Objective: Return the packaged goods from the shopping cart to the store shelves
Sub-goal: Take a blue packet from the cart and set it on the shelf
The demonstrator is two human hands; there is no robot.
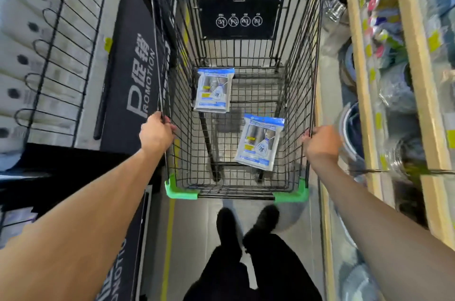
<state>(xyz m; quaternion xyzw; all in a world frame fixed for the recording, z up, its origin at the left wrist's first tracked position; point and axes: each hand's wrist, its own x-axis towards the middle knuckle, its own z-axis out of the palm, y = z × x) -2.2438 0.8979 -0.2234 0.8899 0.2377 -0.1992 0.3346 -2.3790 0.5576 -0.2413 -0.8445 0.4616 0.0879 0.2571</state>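
A black wire shopping cart [290, 187] with green corner bumpers stands in front of me in a narrow aisle. Two flat white packages with blue headers lie on its floor: one package [213, 90] toward the far left, the other package [259, 143] nearer on the right. My left hand [156, 133] grips the cart's left top rim. My right hand [321, 142] grips the right top rim. Both hands stay above and outside the packages.
Wooden store shelves [362, 94] with bagged and metal goods run along the right. On the left stand a black promotion sign [133, 74] and a wire rack [56, 49] of white goods. My black shoes [246, 224] are on the grey floor behind the cart.
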